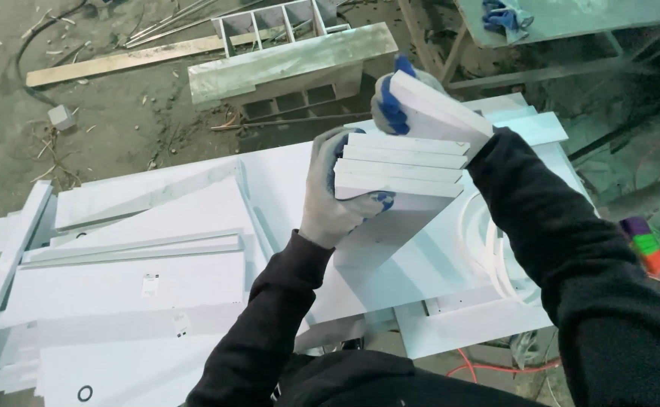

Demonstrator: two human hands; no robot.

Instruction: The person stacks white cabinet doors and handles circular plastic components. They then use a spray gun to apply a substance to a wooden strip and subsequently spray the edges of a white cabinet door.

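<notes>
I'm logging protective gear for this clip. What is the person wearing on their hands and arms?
Both arms are in long black fleece-like sleeves. The left hand and right hand wear grey knit work gloves with blue-coated fingertips, dusty and worn.

White boards [141,279] crowd the table's left; coiled strip [496,256] lies right

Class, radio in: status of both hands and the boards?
Left hand grips stack of flat white boards. Right hand holds the top white board, tilted. Nothing obstructing.
</notes>
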